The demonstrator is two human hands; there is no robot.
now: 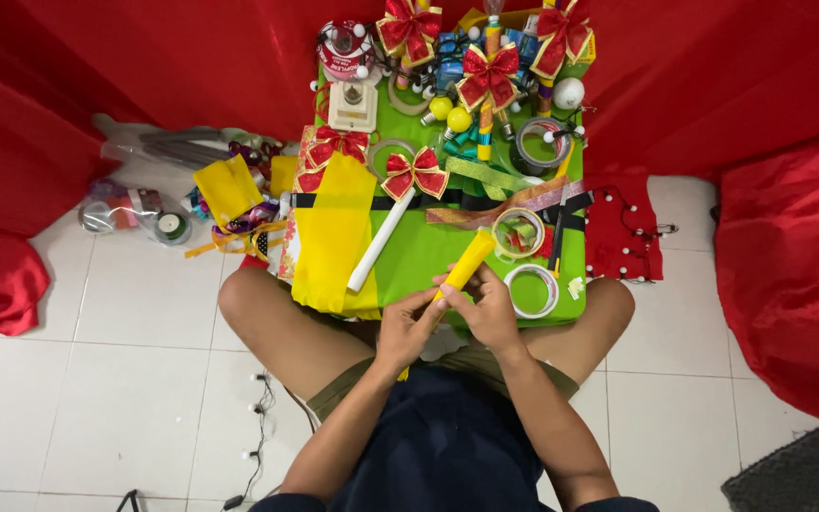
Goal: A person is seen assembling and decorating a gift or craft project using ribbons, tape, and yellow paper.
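Red cloth (144, 66) drapes the background & both sides; white tile floor (125, 379) below. Person sits cross-legged w/ a low green table (428, 251) pulled up against the knees, so work stays w/in arm reach.

Yellow rolled tube (467, 264): held at table's near edge, centre, tilted up and away from the body, far end over the green top. Left hand (408, 327) wraps the lower end, fingers closed round it – prob. to steady the roll. Right hand (488, 305) pinches the tube mid-length, thumb & fingertips pressed on its side, approx. where a seam would sit; cannot tell if tape is there.

Near right corner: white tape ring (532, 290) lies flat just beside right hand, easy grab. Second tape ring (518, 232) behind it. White tube (381, 242) lies diagonal mid-table, apart from hands. Yellow sheet (334, 242) hangs over near left edge. Red-gold bows (414, 173) + bulbs crowd the far edge, out of the work zone. Bagged supplies (135, 213) on floor, off table's left side.
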